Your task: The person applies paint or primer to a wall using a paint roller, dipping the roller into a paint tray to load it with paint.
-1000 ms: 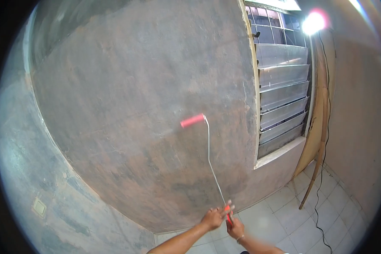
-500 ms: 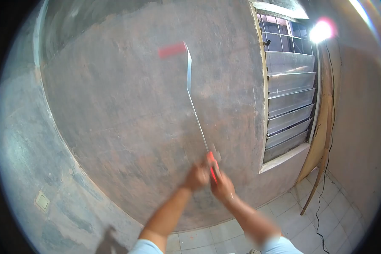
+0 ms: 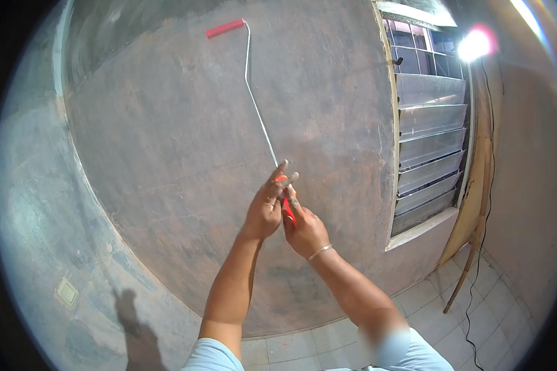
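Note:
A long-framed paint roller reaches up the wall, its red sleeve against the upper part. Its bent metal rod runs down to a red handle. My right hand, with a bracelet at the wrist, is closed round the lower handle. Just above and to the left, my left hand grips the top of the handle, some fingertips sticking out past it. The palms partly hide the handle. Behind the roller is a patchy grey-brown wall.
A louvred window is set into the wall at right, with a bright lamp beside it. A cable and a wooden board stand below the lamp. A switch plate is on the left wall; white tiles cover the floor.
Both hands have pushed the paint roller upward and to the left. The red sleeve is now higher on the wall, and the arms reach further up.

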Demonstrator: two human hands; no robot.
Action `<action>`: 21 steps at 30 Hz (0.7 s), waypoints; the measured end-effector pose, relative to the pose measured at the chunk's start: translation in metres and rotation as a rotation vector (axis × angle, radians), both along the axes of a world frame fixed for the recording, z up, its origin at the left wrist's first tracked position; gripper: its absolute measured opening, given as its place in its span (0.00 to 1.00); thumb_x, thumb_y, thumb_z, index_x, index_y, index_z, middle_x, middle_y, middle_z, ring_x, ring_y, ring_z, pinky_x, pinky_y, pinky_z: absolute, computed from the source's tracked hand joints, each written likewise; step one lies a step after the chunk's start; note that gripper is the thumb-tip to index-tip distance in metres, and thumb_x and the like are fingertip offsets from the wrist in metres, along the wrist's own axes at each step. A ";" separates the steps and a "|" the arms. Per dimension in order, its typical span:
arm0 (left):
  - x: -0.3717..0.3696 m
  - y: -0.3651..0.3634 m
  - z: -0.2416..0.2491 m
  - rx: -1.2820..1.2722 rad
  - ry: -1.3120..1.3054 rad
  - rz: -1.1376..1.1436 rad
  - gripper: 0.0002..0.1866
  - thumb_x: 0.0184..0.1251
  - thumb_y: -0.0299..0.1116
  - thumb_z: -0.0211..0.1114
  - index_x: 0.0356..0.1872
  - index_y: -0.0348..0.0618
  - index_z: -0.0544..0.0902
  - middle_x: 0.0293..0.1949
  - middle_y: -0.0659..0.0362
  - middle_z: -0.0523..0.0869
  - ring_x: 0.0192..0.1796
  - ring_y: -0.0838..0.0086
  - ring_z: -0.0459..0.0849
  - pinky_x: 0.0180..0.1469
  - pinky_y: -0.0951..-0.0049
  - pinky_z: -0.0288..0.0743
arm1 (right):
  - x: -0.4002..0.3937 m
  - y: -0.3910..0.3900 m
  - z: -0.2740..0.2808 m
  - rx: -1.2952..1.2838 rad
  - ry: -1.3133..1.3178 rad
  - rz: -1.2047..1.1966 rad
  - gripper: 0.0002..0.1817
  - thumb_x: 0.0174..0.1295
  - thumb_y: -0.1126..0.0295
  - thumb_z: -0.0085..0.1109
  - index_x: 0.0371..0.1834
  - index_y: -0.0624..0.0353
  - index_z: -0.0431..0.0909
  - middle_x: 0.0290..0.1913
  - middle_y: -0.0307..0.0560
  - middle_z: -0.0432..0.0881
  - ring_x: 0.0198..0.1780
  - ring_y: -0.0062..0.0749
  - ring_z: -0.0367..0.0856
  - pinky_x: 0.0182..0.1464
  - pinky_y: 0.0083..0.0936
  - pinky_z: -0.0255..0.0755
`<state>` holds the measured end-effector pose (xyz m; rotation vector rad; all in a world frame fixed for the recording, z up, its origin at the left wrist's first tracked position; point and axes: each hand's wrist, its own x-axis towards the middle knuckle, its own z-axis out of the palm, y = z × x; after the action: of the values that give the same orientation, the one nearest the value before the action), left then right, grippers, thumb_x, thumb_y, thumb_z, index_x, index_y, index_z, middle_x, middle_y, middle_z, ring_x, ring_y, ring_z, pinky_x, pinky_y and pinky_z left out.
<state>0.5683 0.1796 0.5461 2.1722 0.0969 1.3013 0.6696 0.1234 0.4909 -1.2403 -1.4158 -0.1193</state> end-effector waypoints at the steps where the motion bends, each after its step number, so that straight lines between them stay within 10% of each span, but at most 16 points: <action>1: -0.002 0.004 -0.003 -0.057 0.043 -0.003 0.28 0.74 0.22 0.39 0.75 0.42 0.56 0.63 0.47 0.76 0.60 0.67 0.77 0.62 0.69 0.71 | 0.000 0.003 -0.009 -0.004 -0.001 0.004 0.31 0.66 0.67 0.54 0.74 0.49 0.60 0.35 0.58 0.79 0.35 0.58 0.79 0.36 0.49 0.74; 3: -0.004 0.015 -0.048 -0.199 0.077 -0.089 0.26 0.79 0.28 0.38 0.76 0.41 0.54 0.68 0.49 0.71 0.69 0.65 0.71 0.67 0.67 0.67 | -0.008 -0.001 -0.056 -0.110 -0.016 -0.055 0.31 0.66 0.67 0.54 0.74 0.48 0.60 0.36 0.58 0.79 0.35 0.59 0.79 0.36 0.50 0.74; 5: -0.005 -0.010 -0.134 0.073 0.125 0.119 0.20 0.78 0.35 0.44 0.62 0.37 0.74 0.49 0.45 0.85 0.49 0.53 0.85 0.53 0.59 0.77 | -0.004 -0.024 -0.162 -0.161 -0.005 -0.014 0.31 0.65 0.67 0.54 0.73 0.49 0.60 0.38 0.60 0.79 0.36 0.61 0.79 0.36 0.51 0.73; 8: -0.033 -0.059 -0.323 0.260 1.012 0.268 0.27 0.63 0.26 0.52 0.66 0.57 0.74 0.62 0.45 0.77 0.50 0.48 0.80 0.48 0.51 0.77 | 0.003 -0.118 -0.354 -0.466 0.012 0.032 0.33 0.65 0.65 0.55 0.74 0.47 0.59 0.38 0.62 0.79 0.35 0.62 0.79 0.35 0.52 0.74; 13: -0.048 -0.086 -0.424 0.020 0.914 0.143 0.25 0.73 0.39 0.51 0.71 0.63 0.68 0.76 0.59 0.61 0.55 0.49 0.79 0.62 0.54 0.70 | -0.019 -0.172 -0.390 -0.653 0.055 -0.010 0.28 0.66 0.63 0.55 0.70 0.46 0.62 0.39 0.62 0.80 0.35 0.63 0.80 0.35 0.52 0.75; 16: -0.043 -0.036 -0.254 0.259 0.453 0.212 0.23 0.75 0.36 0.46 0.67 0.43 0.71 0.61 0.49 0.80 0.58 0.50 0.78 0.61 0.56 0.70 | -0.020 -0.076 -0.268 -0.395 0.037 -0.001 0.24 0.68 0.64 0.52 0.68 0.44 0.64 0.39 0.59 0.79 0.35 0.62 0.79 0.35 0.53 0.74; 18: -0.038 -0.014 -0.146 -0.041 0.241 0.072 0.22 0.76 0.28 0.45 0.69 0.40 0.68 0.60 0.47 0.80 0.59 0.56 0.81 0.60 0.61 0.75 | -0.029 -0.032 -0.171 -0.241 0.004 0.009 0.26 0.66 0.65 0.56 0.68 0.48 0.66 0.37 0.56 0.78 0.35 0.58 0.79 0.35 0.50 0.74; 21: -0.042 0.005 -0.100 -0.066 0.039 0.135 0.23 0.77 0.29 0.46 0.70 0.39 0.66 0.59 0.45 0.81 0.59 0.58 0.82 0.58 0.65 0.76 | -0.042 -0.012 -0.104 -0.169 0.032 0.023 0.26 0.66 0.66 0.55 0.68 0.47 0.67 0.37 0.55 0.78 0.34 0.57 0.79 0.35 0.50 0.74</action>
<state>0.5262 0.1846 0.4465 2.1669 0.3023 1.3100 0.6273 0.1117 0.3869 -1.3578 -1.4349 0.0367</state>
